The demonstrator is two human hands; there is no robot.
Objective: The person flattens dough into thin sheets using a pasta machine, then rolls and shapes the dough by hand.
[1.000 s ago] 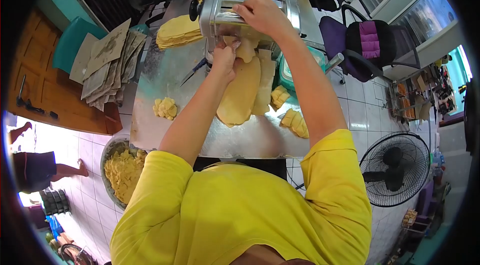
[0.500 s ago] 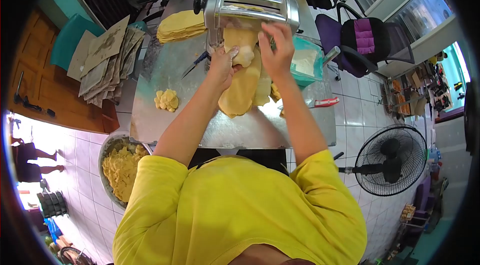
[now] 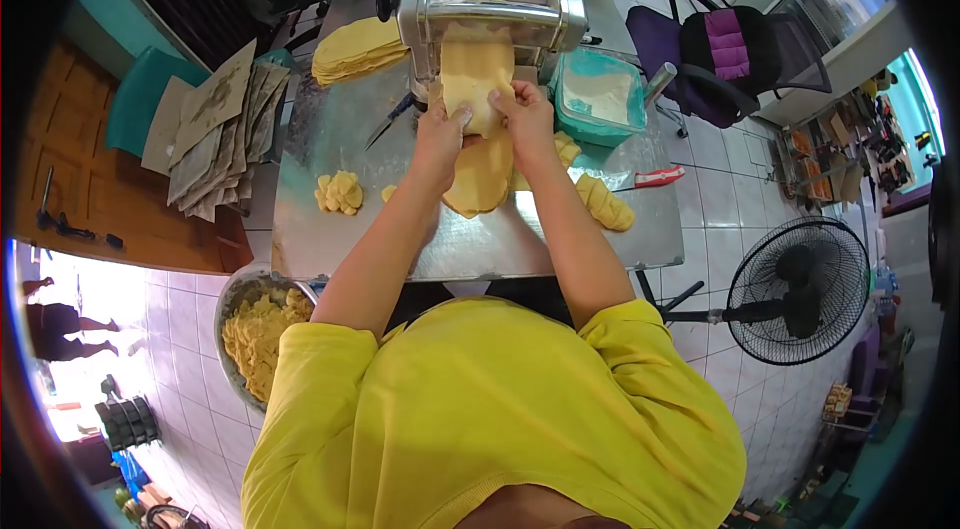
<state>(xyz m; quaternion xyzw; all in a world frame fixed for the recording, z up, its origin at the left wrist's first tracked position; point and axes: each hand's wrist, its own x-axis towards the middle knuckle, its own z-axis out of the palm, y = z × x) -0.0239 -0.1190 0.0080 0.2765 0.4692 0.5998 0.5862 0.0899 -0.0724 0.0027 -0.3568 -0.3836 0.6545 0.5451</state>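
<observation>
A yellow dough sheet (image 3: 478, 74) hangs out of the front of a silver roller machine (image 3: 488, 4). My left hand (image 3: 440, 137) pinches the sheet's left edge near its lower end. On the opposite edge, my right hand (image 3: 524, 117) grips the sheet between thumb and fingers. Another flat dough piece (image 3: 477, 181) lies on the metal table just below my hands. Left of the machine is a stack of flat dough sheets (image 3: 358, 51). A dark-handled knife (image 3: 392, 119) rests beside my left hand. Right of the machine sits a teal container (image 3: 598, 99) of white flour.
Small dough lumps (image 3: 339, 192) lie at left on the metal table (image 3: 345, 247); a twisted dough piece (image 3: 604, 203) and a red-handled knife (image 3: 658, 177) lie at right. A bowl of dough (image 3: 262, 339) stands below left, a fan (image 3: 797, 291) at right. Another person's yellow sleeve shows at the top.
My right hand has come down from the machine's front and closed on the sheet's right edge. More of the sheet hangs out flat. The view has shifted slightly.
</observation>
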